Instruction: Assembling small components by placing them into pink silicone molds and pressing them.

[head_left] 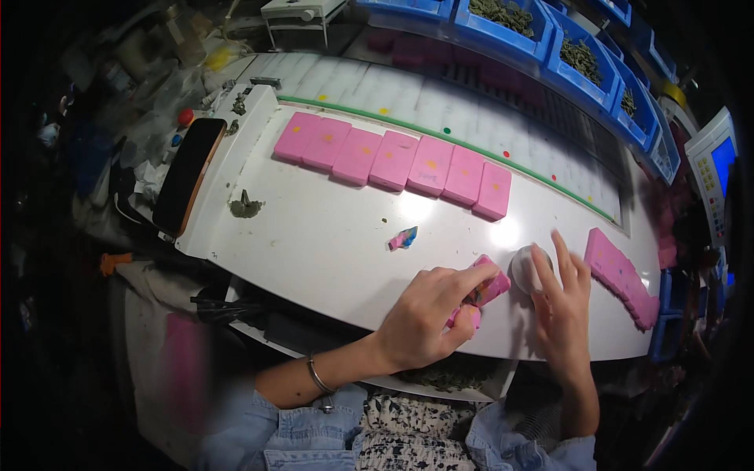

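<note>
A white-topped desk (330,228) fills the middle of a crowded workroom, with blue plastic bins (495,41), some holding dried green leaves, ranged behind its far edge. Across the desk runs a slanting row of seven pink rectangular blocks (394,161), side by side, just on the near side of a thin green strip (448,143). A second, tighter row of pink blocks (620,275) stands toward the desk's right end. At the left edge lies a black-screened phone (188,177) with an orange-brown rim.

A person in a denim jacket works at the near side. The left hand (428,314) has its fingers curled closed around a crumpled pink piece (491,286), marked with darker colours, above the desk's near part. The right hand (565,298) spreads its fingers apart, the index overlapping a rounded white object (525,271) just beside the pink piece; whether they grip it cannot be told. Farther left on the desk sit a dark green clump (245,206) and, nearer the left hand, a small pink-and-blue scrap (404,238).
</note>
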### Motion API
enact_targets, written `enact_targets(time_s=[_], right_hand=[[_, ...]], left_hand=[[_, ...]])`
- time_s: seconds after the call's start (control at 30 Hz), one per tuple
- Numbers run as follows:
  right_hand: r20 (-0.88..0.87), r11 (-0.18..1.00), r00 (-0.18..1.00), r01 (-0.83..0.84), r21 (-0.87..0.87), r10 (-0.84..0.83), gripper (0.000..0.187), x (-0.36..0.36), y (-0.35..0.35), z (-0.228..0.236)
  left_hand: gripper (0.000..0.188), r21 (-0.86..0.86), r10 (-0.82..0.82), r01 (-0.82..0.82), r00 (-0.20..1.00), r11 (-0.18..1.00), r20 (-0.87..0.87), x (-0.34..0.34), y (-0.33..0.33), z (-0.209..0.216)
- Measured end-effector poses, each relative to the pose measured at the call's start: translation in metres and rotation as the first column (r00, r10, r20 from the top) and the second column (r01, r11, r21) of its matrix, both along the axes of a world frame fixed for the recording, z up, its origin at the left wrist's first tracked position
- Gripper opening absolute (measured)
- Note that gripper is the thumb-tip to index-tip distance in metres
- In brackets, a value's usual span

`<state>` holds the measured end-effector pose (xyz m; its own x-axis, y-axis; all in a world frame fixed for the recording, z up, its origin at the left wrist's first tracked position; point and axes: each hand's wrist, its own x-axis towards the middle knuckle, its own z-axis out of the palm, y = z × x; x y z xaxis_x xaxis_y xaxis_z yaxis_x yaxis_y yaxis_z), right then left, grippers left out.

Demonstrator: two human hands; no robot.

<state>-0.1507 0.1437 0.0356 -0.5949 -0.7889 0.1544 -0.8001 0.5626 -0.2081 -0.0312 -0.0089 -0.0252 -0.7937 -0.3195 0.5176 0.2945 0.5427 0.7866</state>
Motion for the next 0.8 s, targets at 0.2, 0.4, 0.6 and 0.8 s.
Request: enact_targets(time_s=[0.2, 0.4, 0.6, 0.8], right_hand=[[0.292, 0.713, 0.658, -0.574, -0.403, 0.695, 0.041, -0.041, -0.106, -0.013], [0.330, 0.672, 0.628, -0.740, -0.028, 0.705, 0.020, -0.024, -0.145, -0.031], [0.225, 0.869, 0.843, -0.448, -0.212, 0.489, 0.010, -0.045, -0.067, 0.010], [0.055, 0.940, 0.977, -0.182, -0.287, 0.206, 0.012, -0.047, 0.001, -0.015]], left_hand=[[0.042, 0.088, -0.034, 0.033, 0.999, 0.996, 0.009, 0.016, 0.006, 0.003], [0.042, 0.231, -0.093, 0.078, 0.994, 0.970, 0.053, 0.025, 0.005, 0.007], [0.031, 0.548, -0.198, 0.103, 0.973, 0.830, 0.118, 0.019, 0.009, 0.014], [0.029, 0.613, -0.285, 0.167, 0.953, 0.772, 0.100, 0.006, 0.009, 0.019]])
